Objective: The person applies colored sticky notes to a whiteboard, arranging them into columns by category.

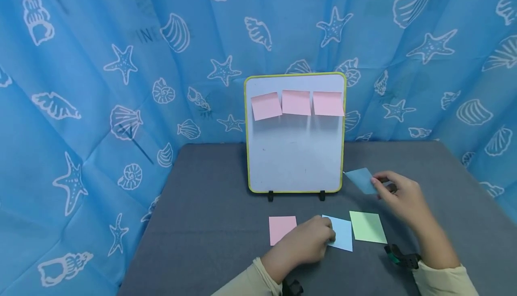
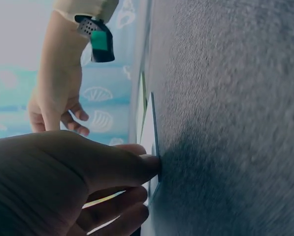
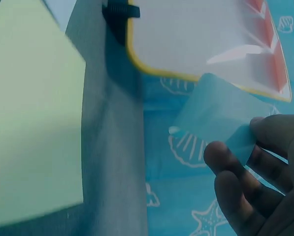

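"Whiteboard point(image 1: 296, 161) in the middle of the frame: what do we find on it?"

"Three pink notes point(image 1: 296, 102) in a row across its top, the leftmost tilted. We see it propped on two black feet point(image 1: 270, 196) on the gray tabletop point(image 1: 202, 224)."

"And what does the tabletop bear below it?"

"At the lower middle, a pink square point(image 1: 281, 228), a pale blue square point(image 1: 342, 234) and, to its right, a green square point(image 1: 368, 227). We see the left hand point(image 1: 304, 242) over the pale blue one's left side, thumb and fingers pinching its edge."

"Where do we find the right hand point(image 1: 404, 197)?"

"Right of the whiteboard's lower corner, pinching a loose blue sheet point(image 1: 361, 180) between thumb and fingertips. We see that sheet slanted, raised off the tabletop, one corner meeting the whiteboard's right edge in the frame; we cannot tell whether they touch."

"What hangs behind?"

"Blue curtain point(image 1: 161, 63) with white shells and starfish, across the top and left. We also spot a black wristband point(image 1: 404, 259) at lower right."
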### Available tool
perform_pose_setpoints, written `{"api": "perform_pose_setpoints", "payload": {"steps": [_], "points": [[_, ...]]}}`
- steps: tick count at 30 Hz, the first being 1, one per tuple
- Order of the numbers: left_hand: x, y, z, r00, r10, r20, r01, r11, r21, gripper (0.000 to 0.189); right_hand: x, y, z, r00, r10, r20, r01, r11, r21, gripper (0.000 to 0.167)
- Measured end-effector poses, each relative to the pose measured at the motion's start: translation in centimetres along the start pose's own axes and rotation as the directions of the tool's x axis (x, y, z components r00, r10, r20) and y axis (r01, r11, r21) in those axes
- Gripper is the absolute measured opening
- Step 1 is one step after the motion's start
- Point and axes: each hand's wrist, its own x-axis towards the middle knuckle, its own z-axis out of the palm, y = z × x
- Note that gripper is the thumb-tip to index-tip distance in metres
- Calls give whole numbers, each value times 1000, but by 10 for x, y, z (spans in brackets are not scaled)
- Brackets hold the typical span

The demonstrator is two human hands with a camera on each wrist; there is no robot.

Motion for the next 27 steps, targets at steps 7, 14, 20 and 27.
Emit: {"api": "perform_pose_setpoints", "payload": {"steps": [7, 14, 20, 27], "points": [[-3, -18, -8, 998, -10, -65, 8, 1000, -28, 23, 11, -16, 11, 997, -70, -32, 71, 997, 32, 13], [-19, -43, -32, 979, -127, -157, 105, 985, -137, 20, 24, -37, 29, 983, -159, -86, 164, 985, 59, 13], [-34, -71, -56, 928, -224, -298, 153, 958, -244, 18, 44, -63, 42, 958, -254, -134, 270, 956, 114, 18], [-52, -99, -77, 815, -329, -477, 187, 929, -320, 24, 73, -96, 61, 887, -408, -215, 443, 883, 154, 19]]}}
